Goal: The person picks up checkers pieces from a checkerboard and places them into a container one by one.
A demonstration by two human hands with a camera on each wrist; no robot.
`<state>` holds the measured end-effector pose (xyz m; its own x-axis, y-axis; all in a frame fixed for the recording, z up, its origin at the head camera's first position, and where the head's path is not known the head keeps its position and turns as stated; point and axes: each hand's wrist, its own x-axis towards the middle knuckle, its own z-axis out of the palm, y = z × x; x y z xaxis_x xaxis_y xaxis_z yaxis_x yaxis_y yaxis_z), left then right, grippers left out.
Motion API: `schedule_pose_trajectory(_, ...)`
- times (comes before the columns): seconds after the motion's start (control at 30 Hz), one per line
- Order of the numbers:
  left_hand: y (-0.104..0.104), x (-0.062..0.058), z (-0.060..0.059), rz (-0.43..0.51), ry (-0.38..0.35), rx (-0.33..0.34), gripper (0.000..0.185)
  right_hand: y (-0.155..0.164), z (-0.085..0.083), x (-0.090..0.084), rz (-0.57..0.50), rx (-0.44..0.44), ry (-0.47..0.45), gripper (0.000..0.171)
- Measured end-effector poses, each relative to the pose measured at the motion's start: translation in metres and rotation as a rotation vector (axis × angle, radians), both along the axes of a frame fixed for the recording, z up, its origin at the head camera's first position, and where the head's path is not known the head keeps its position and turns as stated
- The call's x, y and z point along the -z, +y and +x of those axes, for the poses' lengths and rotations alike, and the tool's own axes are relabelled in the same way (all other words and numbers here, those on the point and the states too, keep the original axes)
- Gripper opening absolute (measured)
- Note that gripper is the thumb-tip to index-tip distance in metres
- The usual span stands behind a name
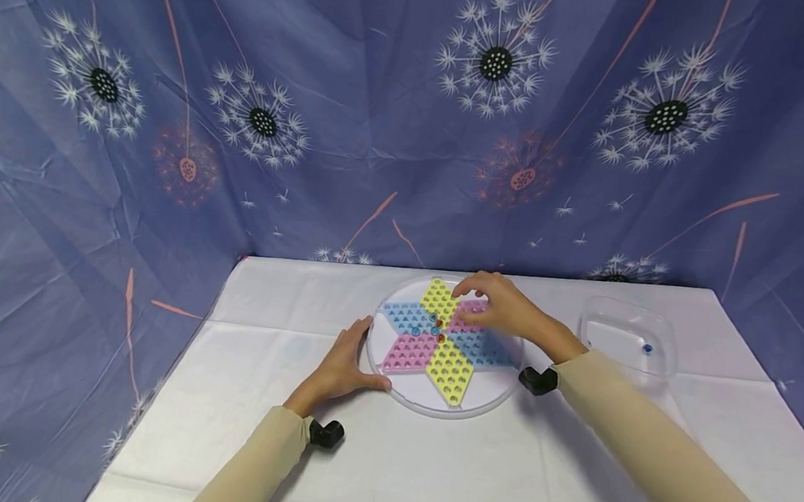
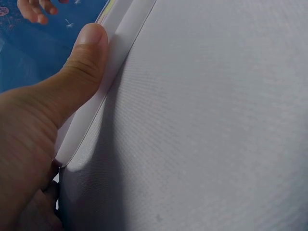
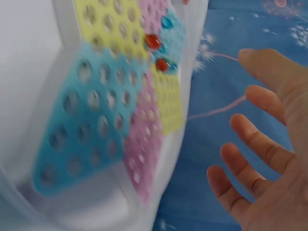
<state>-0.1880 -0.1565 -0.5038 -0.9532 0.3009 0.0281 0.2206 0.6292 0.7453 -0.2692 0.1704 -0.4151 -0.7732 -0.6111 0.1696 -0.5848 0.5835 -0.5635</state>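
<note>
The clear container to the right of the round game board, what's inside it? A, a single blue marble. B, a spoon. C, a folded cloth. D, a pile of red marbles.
A: the head view shows the clear container holding just one small blue marble near its right side.

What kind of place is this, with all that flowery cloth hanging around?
Probably a makeshift recording corner, not a lived-in room: a table under a white cloth, a blue dandelion-print sheet hung as backdrop, and a small black camera strapped at the left wrist while the hands work a star-shaped marble board.
</note>
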Motion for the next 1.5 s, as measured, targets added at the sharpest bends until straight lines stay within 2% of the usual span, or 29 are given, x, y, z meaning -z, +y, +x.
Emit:
schedule_pose_trajectory(0.33, 0.001, 0.001, -0.002, 0.003, -0.01, -0.001, 0.128, -0.014, 0.001, 0.031, 0.009, 0.033, -0.038, 0.027)
schedule_pose_trajectory(0.57, 0.002, -0.001, -0.001, 0.007, -0.003, -0.002, 0.128, -0.022, 0.004, 0.044, 0.0, 0.025, -0.103, 0.019)
schedule_pose_trajectory(0.67, 0.002, 0.0, -0.001, 0.007, 0.002, -0.003, 0.128, -0.025, 0.006, 0.049, 0.008, 0.03, -0.099, 0.016)
schedule_pose_trajectory(0.87, 0.001, 0.001, -0.002, 0.004, 0.007, -0.002, 0.128, -0.028, 0.01, 0.053, 0.041, 0.062, -0.047, 0.008)
schedule_pose_trajectory(1.17, 0.001, 0.0, 0.0, 0.007, 0.01, 0.001, 0.127, -0.031, 0.014, 0.054, 0.069, 0.107, -0.046, 0.006)
schedule_pose_trajectory(1.5, 0.0, 0.003, -0.003, 0.002, 0.005, 0.003, 0.128, -0.031, 0.013, 0.056, 0.068, 0.111, -0.036, 0.007)
